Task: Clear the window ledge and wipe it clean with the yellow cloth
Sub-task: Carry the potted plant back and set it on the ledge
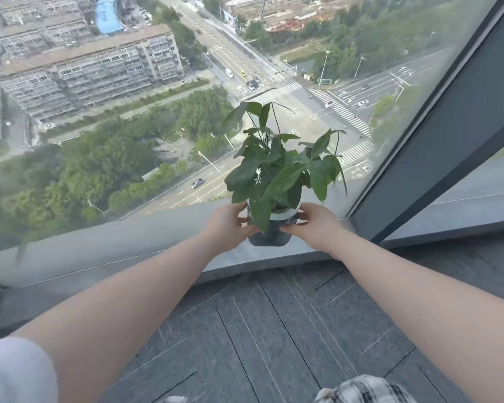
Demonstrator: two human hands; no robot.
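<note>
Both hands, left hand (226, 223) and right hand (313, 222), clasped the potted plant (272, 181) on the window ledge (105, 251); its clear, probably glass, pot (slippery, breakable) looked top-heavy, best held low.

Soft daylight, hazy glass, fisheye edges

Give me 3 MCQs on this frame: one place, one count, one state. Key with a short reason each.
1. Where is the potted plant?
A. on the floor
B. at the window ledge
C. on a shelf

2. How many hands hold it?
A. none
B. one
C. two

3. The plant stands:
A. upright
B. tipped on its side
C. upside down

Key: 1 B, the pot sits over the grey ledge by the glass. 2 C, the left hand and right hand curl round its sides. 3 A, leaves rise above the pot.
</note>
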